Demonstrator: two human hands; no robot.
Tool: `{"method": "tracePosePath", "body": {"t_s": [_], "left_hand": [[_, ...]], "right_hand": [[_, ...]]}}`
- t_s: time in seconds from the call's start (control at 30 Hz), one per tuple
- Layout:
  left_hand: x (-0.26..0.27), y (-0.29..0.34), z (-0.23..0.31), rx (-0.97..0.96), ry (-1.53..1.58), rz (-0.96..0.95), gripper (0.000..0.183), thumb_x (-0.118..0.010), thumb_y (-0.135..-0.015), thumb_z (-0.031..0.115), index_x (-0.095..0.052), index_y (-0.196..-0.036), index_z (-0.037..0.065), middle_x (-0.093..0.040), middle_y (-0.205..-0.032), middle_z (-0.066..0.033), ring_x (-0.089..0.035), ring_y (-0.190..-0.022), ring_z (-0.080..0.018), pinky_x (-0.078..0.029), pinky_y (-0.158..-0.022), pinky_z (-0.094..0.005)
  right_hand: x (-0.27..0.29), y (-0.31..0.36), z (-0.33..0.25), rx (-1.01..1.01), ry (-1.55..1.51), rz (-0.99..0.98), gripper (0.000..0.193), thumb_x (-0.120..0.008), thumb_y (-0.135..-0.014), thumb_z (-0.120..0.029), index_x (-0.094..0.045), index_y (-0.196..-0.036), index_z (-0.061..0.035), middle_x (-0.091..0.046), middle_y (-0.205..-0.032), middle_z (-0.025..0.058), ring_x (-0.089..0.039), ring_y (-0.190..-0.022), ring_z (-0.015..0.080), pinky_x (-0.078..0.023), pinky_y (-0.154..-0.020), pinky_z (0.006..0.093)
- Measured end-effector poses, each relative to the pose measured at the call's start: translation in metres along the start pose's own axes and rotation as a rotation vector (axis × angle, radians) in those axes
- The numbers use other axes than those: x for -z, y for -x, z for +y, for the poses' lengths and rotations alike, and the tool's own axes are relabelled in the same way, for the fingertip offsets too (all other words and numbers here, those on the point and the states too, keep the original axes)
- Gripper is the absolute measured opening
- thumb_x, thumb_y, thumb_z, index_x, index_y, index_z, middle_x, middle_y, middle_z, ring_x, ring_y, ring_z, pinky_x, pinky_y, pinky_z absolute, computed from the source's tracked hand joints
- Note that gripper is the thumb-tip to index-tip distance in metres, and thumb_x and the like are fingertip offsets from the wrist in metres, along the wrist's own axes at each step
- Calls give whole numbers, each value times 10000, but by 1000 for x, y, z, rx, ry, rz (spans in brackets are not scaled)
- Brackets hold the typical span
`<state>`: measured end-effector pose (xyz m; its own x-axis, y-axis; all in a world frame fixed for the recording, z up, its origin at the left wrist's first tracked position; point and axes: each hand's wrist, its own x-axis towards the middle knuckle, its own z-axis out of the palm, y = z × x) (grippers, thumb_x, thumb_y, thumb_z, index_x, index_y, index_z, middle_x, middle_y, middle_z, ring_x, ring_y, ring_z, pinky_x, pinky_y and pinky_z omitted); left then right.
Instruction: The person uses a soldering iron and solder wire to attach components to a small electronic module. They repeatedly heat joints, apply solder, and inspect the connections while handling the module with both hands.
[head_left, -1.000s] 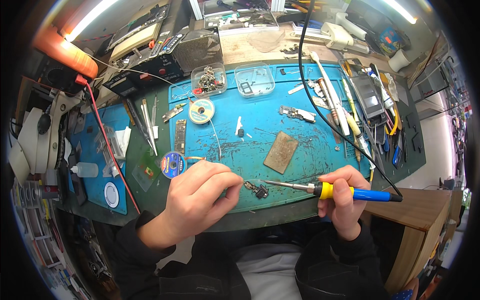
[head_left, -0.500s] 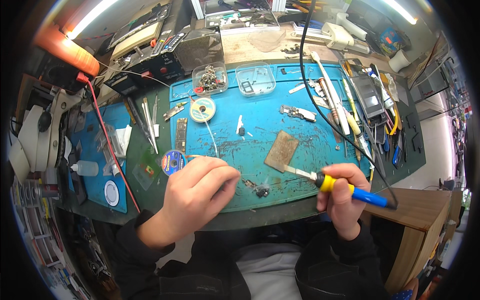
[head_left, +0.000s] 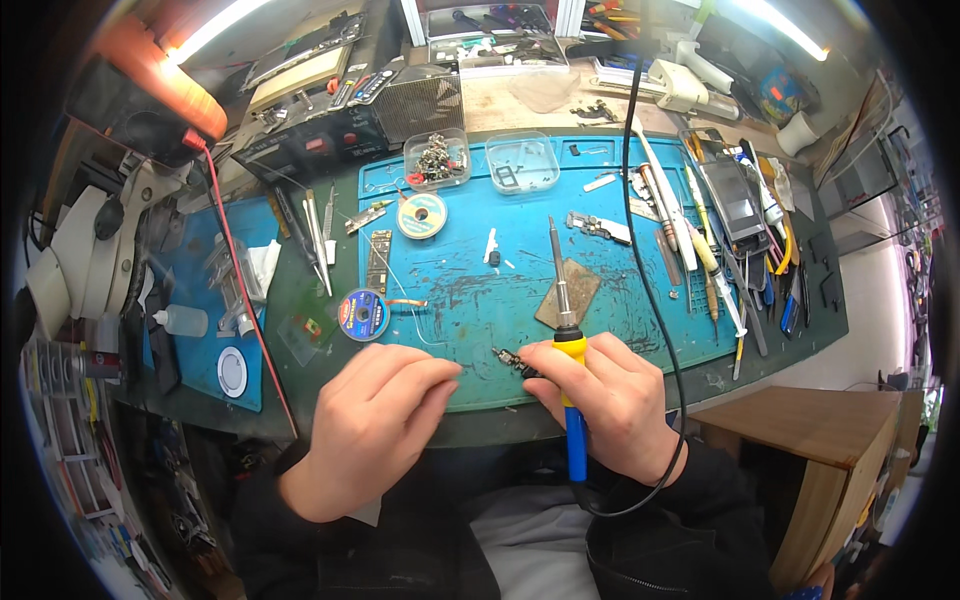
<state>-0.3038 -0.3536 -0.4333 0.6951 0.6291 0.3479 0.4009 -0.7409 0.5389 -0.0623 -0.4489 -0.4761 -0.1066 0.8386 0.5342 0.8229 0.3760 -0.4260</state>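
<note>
My right hand (head_left: 615, 400) grips a soldering iron (head_left: 570, 345) with a yellow and blue handle, its metal tip standing up toward the far side. Thumb and fingertip of that hand are also at a small dark electronic part (head_left: 512, 361), partly hidden by them. To its left, my left hand (head_left: 385, 415) is closed in a pinch above the mat's front edge. Anything between its fingertips is too small to make out. A thin pale wire (head_left: 408, 305) runs from the yellow-labelled spool (head_left: 421, 215) and curls close to the left fingers. Behind the iron lies a brown rectangular plate (head_left: 580, 290).
A blue work mat (head_left: 480, 320) carries a blue-labelled spool (head_left: 363, 315), a narrow circuit board (head_left: 379, 262), a tub of small parts (head_left: 437, 160) and another clear tub (head_left: 522, 163). A black cable (head_left: 632, 190) crosses on the right, beside brushes and tools (head_left: 705, 235).
My right hand moved left from beside the brown plate to the small part. The iron swung from lying sideways to pointing away. My left hand shifted slightly downward, still pinched.
</note>
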Motion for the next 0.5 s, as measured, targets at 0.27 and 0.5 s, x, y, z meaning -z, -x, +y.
{"method": "tracePosePath", "body": {"t_s": [0.27, 0.5], "left_hand": [[-25, -19, -3, 85, 70, -103, 265, -838, -909, 56, -741, -1153, 21, -707, -975, -78, -690, -767, -218, -558, -668, -342], [-26, -21, -6, 65, 30, -122, 281, -858, -885, 58, -756, -1145, 25, -701, -1014, -75, -676, -759, -201, -554, -660, -332]], "right_hand": [[-2, 0, 2, -40, -97, 30, 512, -820, -853, -97, -734, -1357, -117, -599, -809, 45, -613, -717, 229, -527, -598, 355], [3, -1, 3, -8, -43, -51, 541, -822, -861, -110, -718, -1391, -129, -616, -854, 62, -633, -756, 246, -542, -616, 366]]}}
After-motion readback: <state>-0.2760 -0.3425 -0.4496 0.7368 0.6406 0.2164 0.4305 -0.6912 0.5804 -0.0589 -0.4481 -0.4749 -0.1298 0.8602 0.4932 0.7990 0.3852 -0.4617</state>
